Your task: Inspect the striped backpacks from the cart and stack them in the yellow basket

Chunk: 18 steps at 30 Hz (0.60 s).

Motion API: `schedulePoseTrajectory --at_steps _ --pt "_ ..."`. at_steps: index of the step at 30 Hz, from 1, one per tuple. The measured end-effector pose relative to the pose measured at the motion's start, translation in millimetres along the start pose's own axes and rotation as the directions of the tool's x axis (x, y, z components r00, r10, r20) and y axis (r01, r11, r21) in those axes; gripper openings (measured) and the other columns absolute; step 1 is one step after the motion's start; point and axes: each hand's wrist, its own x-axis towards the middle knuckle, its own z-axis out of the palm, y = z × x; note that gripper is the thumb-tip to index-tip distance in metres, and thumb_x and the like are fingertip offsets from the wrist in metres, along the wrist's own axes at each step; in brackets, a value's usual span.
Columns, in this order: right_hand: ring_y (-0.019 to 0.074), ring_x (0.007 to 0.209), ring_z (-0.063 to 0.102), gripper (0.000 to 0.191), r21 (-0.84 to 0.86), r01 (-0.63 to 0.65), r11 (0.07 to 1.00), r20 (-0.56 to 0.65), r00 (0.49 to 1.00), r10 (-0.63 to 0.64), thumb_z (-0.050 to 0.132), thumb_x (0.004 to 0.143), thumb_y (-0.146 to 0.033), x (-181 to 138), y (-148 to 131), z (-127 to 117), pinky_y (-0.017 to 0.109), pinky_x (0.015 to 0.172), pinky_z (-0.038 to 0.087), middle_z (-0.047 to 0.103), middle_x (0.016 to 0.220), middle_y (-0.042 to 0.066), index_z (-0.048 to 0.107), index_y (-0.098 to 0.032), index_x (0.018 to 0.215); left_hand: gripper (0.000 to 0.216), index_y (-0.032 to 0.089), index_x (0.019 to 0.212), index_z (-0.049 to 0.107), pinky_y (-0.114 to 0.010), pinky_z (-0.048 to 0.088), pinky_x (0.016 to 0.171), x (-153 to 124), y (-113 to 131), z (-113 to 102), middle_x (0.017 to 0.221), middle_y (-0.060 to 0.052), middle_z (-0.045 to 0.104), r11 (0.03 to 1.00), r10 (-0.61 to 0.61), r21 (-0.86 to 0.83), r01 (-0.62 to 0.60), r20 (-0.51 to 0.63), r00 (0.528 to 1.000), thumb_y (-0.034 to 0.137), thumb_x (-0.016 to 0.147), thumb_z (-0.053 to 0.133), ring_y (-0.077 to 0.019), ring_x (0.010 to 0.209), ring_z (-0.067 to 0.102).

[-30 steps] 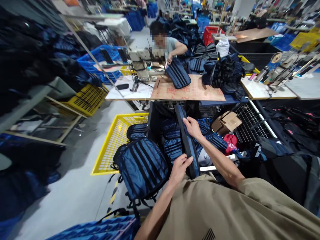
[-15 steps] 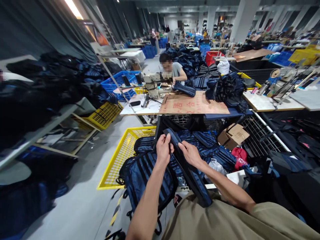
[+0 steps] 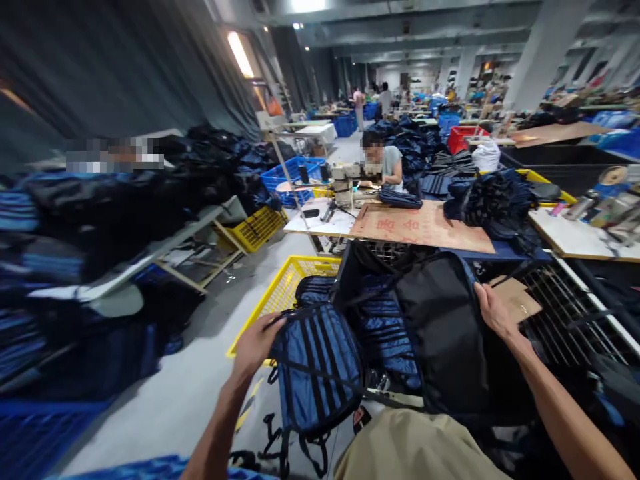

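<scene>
A blue backpack (image 3: 320, 367) with black stripes hangs at the yellow basket's front edge, its black straps dangling toward the floor. My left hand (image 3: 257, 341) is closed at its upper left corner, fingertips on the dark edge; exactly which layer they pinch is hard to see. Spread to the right of it stands a large black fabric bag piece (image 3: 440, 333) with blue edging. My right hand (image 3: 493, 310) grips that piece by its upper right edge, thumb on the near side. Between the two lie blue striped pieces (image 3: 393, 333).
The yellow basket (image 3: 260, 310) stands front left. Ahead, a person (image 3: 390, 163) sits at a sewing machine (image 3: 345, 183) behind a table with a brown board (image 3: 420, 223). A cardboard box (image 3: 520, 300) lies right, beside a wire-mesh rack (image 3: 565, 327). Dark bags are heaped left.
My hands have moved far apart from the dark strip they held together. A wide black piece is now spread at the right hand; the left hand has gone to the striped backpack.
</scene>
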Motion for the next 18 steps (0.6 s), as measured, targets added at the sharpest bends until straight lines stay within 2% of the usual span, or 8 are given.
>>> schedulePoseTrajectory --at_steps 2,4,7,10,12,13,15,18 --pt "0.017 0.056 0.045 0.065 0.114 0.084 0.99 -0.052 0.996 -0.079 0.03 0.107 -0.083 -16 -27 15 0.031 0.06 0.035 0.045 0.06 -0.004 0.043 -0.028 0.075 0.079 0.019 0.11 0.079 -0.052 0.053 0.112 -11 27 26 0.124 -0.017 0.08 0.995 0.095 -0.03 -0.098 -0.091 0.991 0.088 0.074 0.069 -0.0389 0.124 0.069" --pt "0.0144 0.055 0.038 0.062 0.189 0.142 0.972 -0.098 0.987 -0.125 0.038 0.108 -0.078 -35 -63 31 0.029 0.058 0.033 0.039 0.059 -0.007 0.041 -0.027 0.073 0.072 0.019 0.12 0.077 -0.049 0.054 0.11 -28 66 58 0.126 -0.016 0.078 0.973 0.148 -0.173 -0.156 -0.057 0.987 0.081 0.085 0.066 -0.0331 0.118 0.071" --pt "0.0127 0.054 0.037 0.057 0.232 0.283 0.931 -0.193 0.951 -0.241 0.048 0.112 -0.066 -67 -113 52 0.028 0.057 0.032 0.039 0.06 -0.008 0.041 -0.026 0.072 0.066 0.018 0.127 0.075 -0.042 0.057 0.098 -62 132 99 0.117 -0.012 0.078 0.867 0.213 -0.492 -0.078 0.225 0.951 0.076 0.096 0.062 -0.0261 0.104 0.073" --pt "0.0109 0.054 0.041 0.049 0.242 0.529 0.813 -0.212 0.847 -0.488 0.056 0.114 -0.047 -104 -141 73 0.027 0.058 0.034 0.046 0.064 -0.006 0.047 -0.024 0.072 0.066 0.018 0.128 0.071 -0.036 0.056 0.091 -92 188 122 0.112 -0.009 0.074 0.702 0.284 -0.709 0.06 0.357 0.89 0.076 0.099 0.059 -0.023 0.102 0.07" --pt "0.0101 0.054 0.045 0.043 0.282 0.633 0.721 -0.184 0.773 -0.607 0.059 0.114 -0.035 -129 -144 85 0.025 0.058 0.035 0.048 0.066 -0.006 0.051 -0.023 0.073 0.057 0.018 0.117 0.069 -0.033 0.052 0.087 -105 214 130 0.102 -0.004 0.07 0.677 0.258 -0.73 0.088 0.348 0.901 0.072 0.096 0.068 -0.0199 0.094 0.064" --pt "0.01 0.054 0.046 0.042 0.31 0.644 0.699 -0.167 0.761 -0.626 0.06 0.114 -0.032 -138 -141 89 0.025 0.057 0.035 0.049 0.067 -0.005 0.052 -0.023 0.073 0.052 0.019 0.111 0.067 -0.032 0.051 0.086 -110 223 134 0.098 -0.002 0.067 0.688 0.23 -0.719 0.093 0.338 0.913 0.068 0.093 0.074 -0.0185 0.091 0.061" --pt "0.0106 0.054 0.048 0.044 0.379 0.6 0.704 -0.091 0.781 -0.617 0.058 0.114 -0.035 -150 -129 89 0.024 0.055 0.037 0.05 0.066 -0.005 0.052 -0.023 0.072 0.045 0.021 0.106 0.065 -0.032 0.049 0.087 -118 232 141 0.094 0.0 0.064 0.714 0.185 -0.692 0.109 0.336 0.923 0.058 0.088 0.082 -0.0181 0.089 0.057" --pt "0.0133 0.054 0.055 0.052 0.468 0.485 0.739 0.094 0.804 -0.587 0.047 0.118 -0.045 -142 -104 70 0.024 0.053 0.044 0.057 0.065 -0.003 0.058 -0.023 0.072 0.042 0.022 0.114 0.065 -0.036 0.051 0.094 -130 237 152 0.1 -0.001 0.066 0.726 0.217 -0.674 0.136 0.412 0.885 0.049 0.087 0.082 -0.0213 0.097 0.059"
